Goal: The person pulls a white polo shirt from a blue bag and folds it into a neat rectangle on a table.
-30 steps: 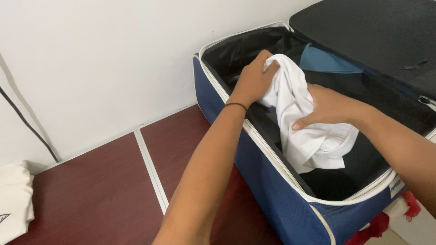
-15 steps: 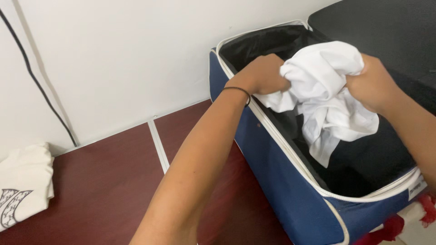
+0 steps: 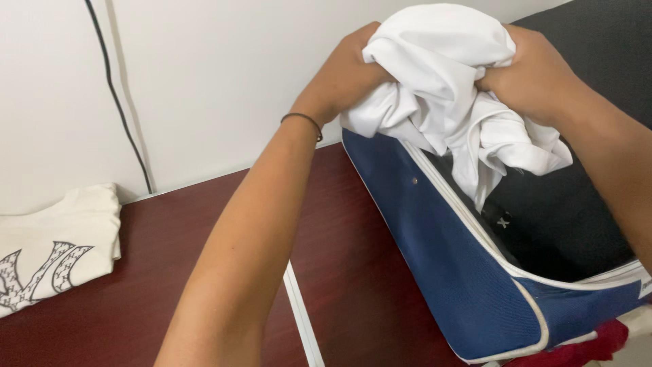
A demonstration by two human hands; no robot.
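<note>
Both the left hand [image 3: 343, 78] and the right hand [image 3: 536, 75] were clenched on a bunched white garment [image 3: 448, 95] (hem dangling) above the open blue suitcase [image 3: 441, 258], far right.

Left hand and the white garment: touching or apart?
Touching. The head view shows the left hand with its fingers closed into the bunched white garment, no gap between them; the right hand grips its other side, above the blue suitcase.

We see no packages, signs or screens here, only a small white label [image 3: 645, 288] at the right corner of the blue suitcase [image 3: 435, 238].
</note>
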